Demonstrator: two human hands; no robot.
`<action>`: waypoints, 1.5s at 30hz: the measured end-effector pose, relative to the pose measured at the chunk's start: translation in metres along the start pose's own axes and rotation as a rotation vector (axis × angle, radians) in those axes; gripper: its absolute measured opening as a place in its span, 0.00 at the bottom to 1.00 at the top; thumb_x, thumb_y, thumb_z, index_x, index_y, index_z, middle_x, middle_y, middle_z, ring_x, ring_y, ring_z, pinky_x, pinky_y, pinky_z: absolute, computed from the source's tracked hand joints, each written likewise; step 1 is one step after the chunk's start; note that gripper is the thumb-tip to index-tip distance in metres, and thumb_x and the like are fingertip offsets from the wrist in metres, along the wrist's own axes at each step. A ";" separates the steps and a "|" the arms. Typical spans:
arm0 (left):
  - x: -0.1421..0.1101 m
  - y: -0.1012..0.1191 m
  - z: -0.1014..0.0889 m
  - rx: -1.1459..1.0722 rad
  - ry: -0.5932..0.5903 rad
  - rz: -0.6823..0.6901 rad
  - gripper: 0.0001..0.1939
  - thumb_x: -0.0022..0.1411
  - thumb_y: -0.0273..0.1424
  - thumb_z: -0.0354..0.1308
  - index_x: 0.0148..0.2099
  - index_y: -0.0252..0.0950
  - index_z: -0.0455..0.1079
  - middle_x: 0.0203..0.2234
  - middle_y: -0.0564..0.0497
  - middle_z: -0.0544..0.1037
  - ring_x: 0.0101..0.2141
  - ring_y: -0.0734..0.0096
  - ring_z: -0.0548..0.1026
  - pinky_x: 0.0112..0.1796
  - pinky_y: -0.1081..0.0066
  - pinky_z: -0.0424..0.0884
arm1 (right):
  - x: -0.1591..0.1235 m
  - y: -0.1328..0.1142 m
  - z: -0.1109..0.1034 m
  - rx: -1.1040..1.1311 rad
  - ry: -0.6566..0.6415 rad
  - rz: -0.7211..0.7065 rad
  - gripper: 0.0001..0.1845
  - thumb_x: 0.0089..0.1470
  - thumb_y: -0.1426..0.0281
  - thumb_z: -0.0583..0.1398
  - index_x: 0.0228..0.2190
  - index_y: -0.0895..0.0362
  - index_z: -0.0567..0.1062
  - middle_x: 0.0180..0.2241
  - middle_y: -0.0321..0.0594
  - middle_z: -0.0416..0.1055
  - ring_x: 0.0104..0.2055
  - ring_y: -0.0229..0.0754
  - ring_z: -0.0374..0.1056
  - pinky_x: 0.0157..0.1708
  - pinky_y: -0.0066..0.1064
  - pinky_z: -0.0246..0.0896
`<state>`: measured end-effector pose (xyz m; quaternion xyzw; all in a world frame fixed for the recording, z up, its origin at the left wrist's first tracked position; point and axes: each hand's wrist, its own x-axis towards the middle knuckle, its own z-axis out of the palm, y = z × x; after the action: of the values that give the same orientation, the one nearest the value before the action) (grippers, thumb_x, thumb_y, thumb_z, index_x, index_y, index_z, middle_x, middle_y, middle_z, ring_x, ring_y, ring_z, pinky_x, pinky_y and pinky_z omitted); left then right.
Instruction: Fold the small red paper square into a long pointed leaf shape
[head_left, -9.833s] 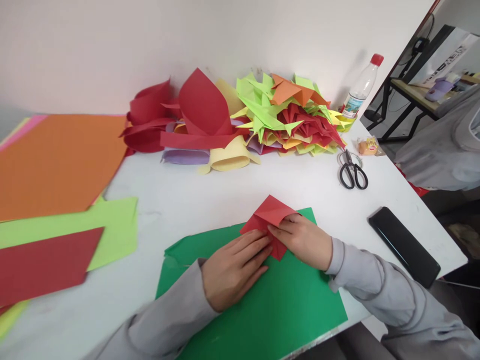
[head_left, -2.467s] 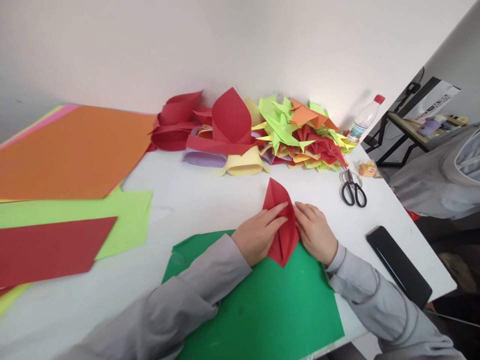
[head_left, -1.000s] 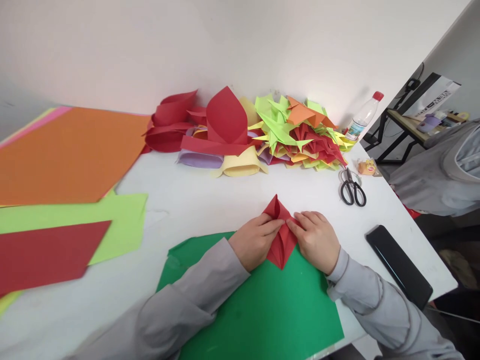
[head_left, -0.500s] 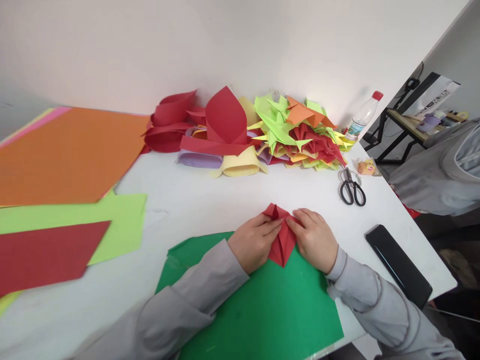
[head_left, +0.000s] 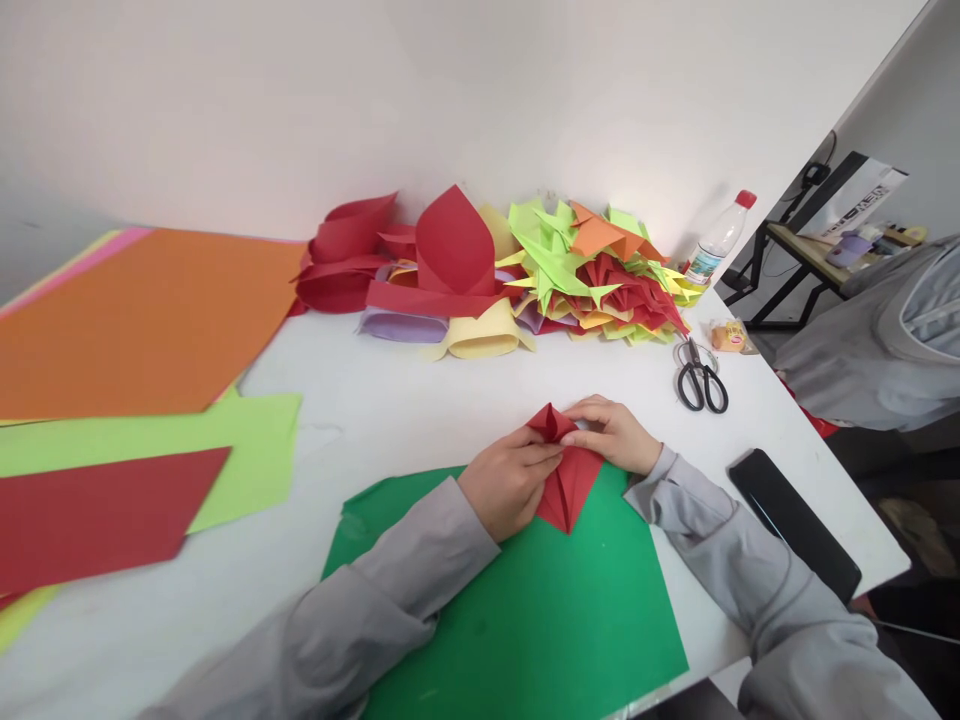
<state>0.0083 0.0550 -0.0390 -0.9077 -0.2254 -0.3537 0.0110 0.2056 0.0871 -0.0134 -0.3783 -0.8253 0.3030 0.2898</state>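
Observation:
A folded piece of red paper (head_left: 571,485) lies over the far part of a green sheet (head_left: 525,610), its creased point toward me. My left hand (head_left: 510,478) presses on its left side, fingers together across the middle fold. At its upper right edge, my right hand (head_left: 611,434) has thumb and fingers closed on the paper near the raised top flap (head_left: 551,422). The fingertips cover part of the folds there.
Orange (head_left: 150,320), lime (head_left: 255,460) and dark red sheets (head_left: 112,515) lie at the left. Folded paper shapes (head_left: 555,260) are heaped along the wall. Black-handled scissors (head_left: 702,380), a bottle (head_left: 720,240) and a phone (head_left: 795,520) are at the right. Someone in grey (head_left: 877,330) is beyond the table.
My right hand has shifted up and slightly left, from the right side of the red paper toward its top flap. The left hand stays in place on the paper.

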 end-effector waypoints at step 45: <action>0.001 0.003 -0.001 -0.004 0.013 -0.026 0.18 0.57 0.19 0.45 0.41 0.30 0.76 0.38 0.45 0.81 0.34 0.64 0.72 0.37 0.64 0.77 | 0.042 -0.027 0.013 0.502 0.134 0.112 0.16 0.52 0.57 0.60 0.29 0.59 0.75 0.30 0.39 0.76 0.35 0.39 0.71 0.40 0.31 0.65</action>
<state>0.0093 0.0528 -0.0370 -0.9024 -0.2364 -0.3601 0.0060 0.1614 0.1027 0.0081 -0.3586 -0.6810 0.4882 0.4115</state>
